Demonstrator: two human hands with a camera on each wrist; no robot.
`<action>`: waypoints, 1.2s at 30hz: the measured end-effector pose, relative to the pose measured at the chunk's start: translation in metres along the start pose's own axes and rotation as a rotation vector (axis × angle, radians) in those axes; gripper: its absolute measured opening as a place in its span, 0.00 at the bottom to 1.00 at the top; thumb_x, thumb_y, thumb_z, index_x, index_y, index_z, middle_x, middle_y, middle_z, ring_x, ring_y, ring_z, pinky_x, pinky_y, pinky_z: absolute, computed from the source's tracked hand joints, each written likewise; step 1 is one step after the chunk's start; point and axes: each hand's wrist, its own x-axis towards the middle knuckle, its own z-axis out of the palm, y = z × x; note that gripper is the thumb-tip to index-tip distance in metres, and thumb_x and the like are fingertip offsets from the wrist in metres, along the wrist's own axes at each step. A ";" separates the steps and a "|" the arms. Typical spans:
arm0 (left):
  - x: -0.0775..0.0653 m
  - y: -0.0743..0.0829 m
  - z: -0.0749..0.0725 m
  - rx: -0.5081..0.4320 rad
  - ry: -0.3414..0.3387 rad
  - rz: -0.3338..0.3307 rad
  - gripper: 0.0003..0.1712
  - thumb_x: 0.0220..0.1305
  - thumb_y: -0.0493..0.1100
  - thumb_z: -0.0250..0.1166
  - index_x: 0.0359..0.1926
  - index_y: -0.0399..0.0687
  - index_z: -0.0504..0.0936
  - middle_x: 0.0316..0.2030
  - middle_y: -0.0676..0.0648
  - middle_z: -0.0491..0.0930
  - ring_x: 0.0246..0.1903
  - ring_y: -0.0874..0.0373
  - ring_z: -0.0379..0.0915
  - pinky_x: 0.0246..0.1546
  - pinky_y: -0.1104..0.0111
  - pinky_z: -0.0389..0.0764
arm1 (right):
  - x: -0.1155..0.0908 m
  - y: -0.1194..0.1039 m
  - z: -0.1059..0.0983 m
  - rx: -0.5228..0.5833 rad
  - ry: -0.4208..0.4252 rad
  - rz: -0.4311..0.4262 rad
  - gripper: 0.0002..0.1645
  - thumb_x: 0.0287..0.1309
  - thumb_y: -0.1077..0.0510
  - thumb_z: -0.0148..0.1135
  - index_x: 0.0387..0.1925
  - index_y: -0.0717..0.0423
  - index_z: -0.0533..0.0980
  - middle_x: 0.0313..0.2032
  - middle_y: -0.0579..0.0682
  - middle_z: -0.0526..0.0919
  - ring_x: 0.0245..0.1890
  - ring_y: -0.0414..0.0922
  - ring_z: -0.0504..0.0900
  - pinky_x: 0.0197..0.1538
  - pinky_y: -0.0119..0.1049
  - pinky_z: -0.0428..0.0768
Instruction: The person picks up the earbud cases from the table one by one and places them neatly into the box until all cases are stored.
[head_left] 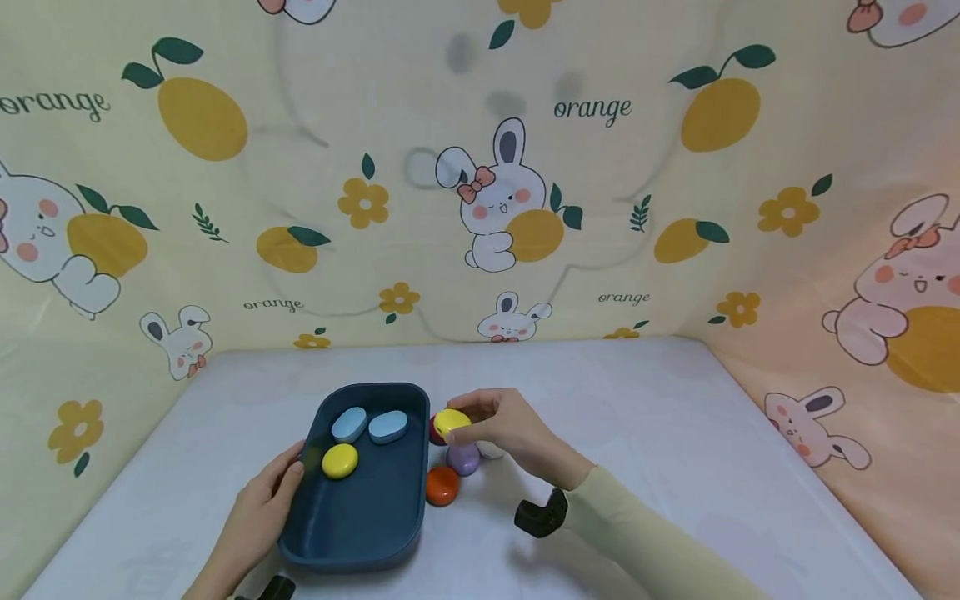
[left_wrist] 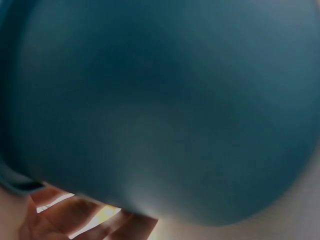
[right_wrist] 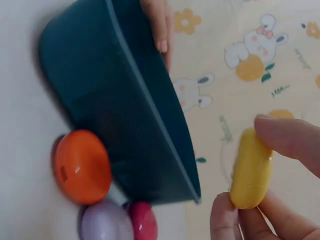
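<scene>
My right hand [head_left: 517,429] pinches a smooth yellow rounded disc [right_wrist: 252,169] between thumb and fingers, raised beside the right wall of a dark blue tray [head_left: 360,525]. The left hand [head_left: 262,500] holds that tray by its left rim, the thumb on top. Inside the tray lie two light blue oval pieces [head_left: 387,427] and another yellow disc [head_left: 340,461], all toward the far half. In the left wrist view the tray's outer wall [left_wrist: 160,110] hides most of the hand; only some fingers show below it.
Outside the tray's right wall sit an orange disc [right_wrist: 82,167], a lilac one [right_wrist: 106,222] and a crimson one [right_wrist: 143,220]. A whitish piece [head_left: 491,451] shows partly under the right hand. A patterned cloth [head_left: 360,275] rises behind the white table [head_left: 637,400].
</scene>
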 end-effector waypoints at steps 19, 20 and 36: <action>-0.001 -0.001 0.002 -0.007 -0.008 -0.024 0.33 0.80 0.55 0.41 0.75 0.39 0.56 0.71 0.33 0.56 0.70 0.36 0.50 0.64 0.44 0.61 | 0.053 -0.006 0.049 -0.148 -0.136 -0.064 0.19 0.48 0.60 0.78 0.45 0.53 0.85 0.39 0.44 0.86 0.40 0.45 0.81 0.47 0.38 0.81; -0.001 -0.001 0.002 -0.010 -0.007 -0.022 0.33 0.80 0.55 0.41 0.75 0.39 0.56 0.71 0.33 0.56 0.70 0.36 0.50 0.64 0.44 0.61 | 0.054 -0.006 0.050 -0.163 -0.142 -0.076 0.20 0.48 0.60 0.78 0.45 0.53 0.85 0.39 0.44 0.86 0.41 0.44 0.81 0.47 0.36 0.81; -0.002 0.001 -0.001 -0.014 0.015 0.014 0.33 0.80 0.54 0.42 0.75 0.38 0.57 0.71 0.33 0.58 0.70 0.37 0.51 0.64 0.44 0.61 | 0.075 -0.007 0.069 -0.358 -0.279 -0.096 0.24 0.46 0.59 0.80 0.48 0.57 0.84 0.38 0.39 0.84 0.38 0.37 0.81 0.45 0.29 0.80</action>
